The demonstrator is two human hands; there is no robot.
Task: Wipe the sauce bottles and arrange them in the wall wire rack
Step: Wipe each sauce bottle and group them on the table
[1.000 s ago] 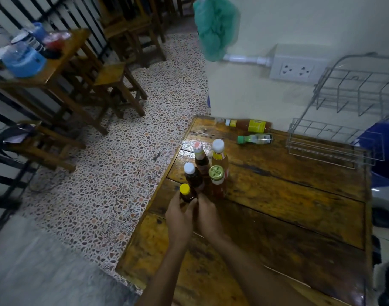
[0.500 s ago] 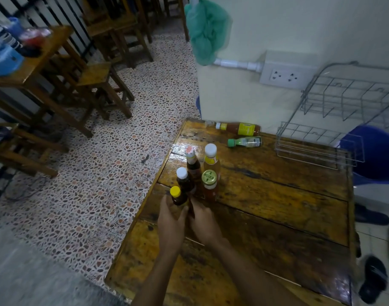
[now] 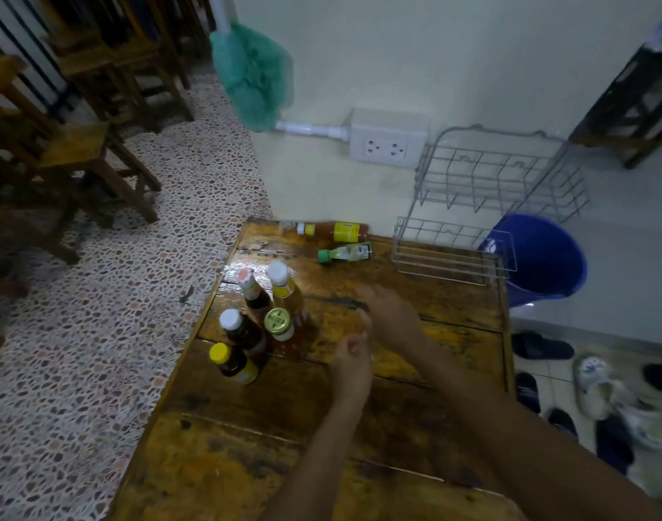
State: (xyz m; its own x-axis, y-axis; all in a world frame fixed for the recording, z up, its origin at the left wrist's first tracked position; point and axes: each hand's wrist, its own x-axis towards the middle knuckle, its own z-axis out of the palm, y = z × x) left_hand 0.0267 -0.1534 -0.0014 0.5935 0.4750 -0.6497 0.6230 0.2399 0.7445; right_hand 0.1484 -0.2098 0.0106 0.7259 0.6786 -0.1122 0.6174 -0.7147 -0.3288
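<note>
Fingers (image 3: 353,342) of the left hand (image 3: 352,361) curl loosely inward and hold nothing that can be seen; those of the right hand (image 3: 391,314) are motion-blurred, seemingly stretched out low over the counter (image 3: 415,415), and whether they touch the wood cannot be told. Both hands sit just right of a cluster of five upright sauce bottles near the counter's left edge. Nearest is the yellow-capped bottle (image 3: 233,364), dark inside with a yellow label, its print too small to read. Behind it stands the white-capped dark bottle (image 3: 241,329). Beside that is the gold-lidded jar (image 3: 278,325); its lid carries embossed lettering, blurred beyond reading. Farther back stand the pink-capped bottle (image 3: 252,291) and the tall white-capped bottle (image 3: 284,285) with a yellow neck label.

Two more bottles lie on their sides at the counter's far edge by the wall: the long orange-red bottle (image 3: 333,232) with a yellow label whose dark print is illegible, and just in front of it the small green-capped bottle (image 3: 346,253) with a pale label, also unreadable.

The wire rack (image 3: 487,204) hangs on the wall to the right of them, its two tiers holding no bottles. A white wall socket (image 3: 387,146) sits left of the rack, a green cloth (image 3: 252,75) hangs higher up, and a blue bucket (image 3: 543,257) stands behind the counter's far right corner.
</note>
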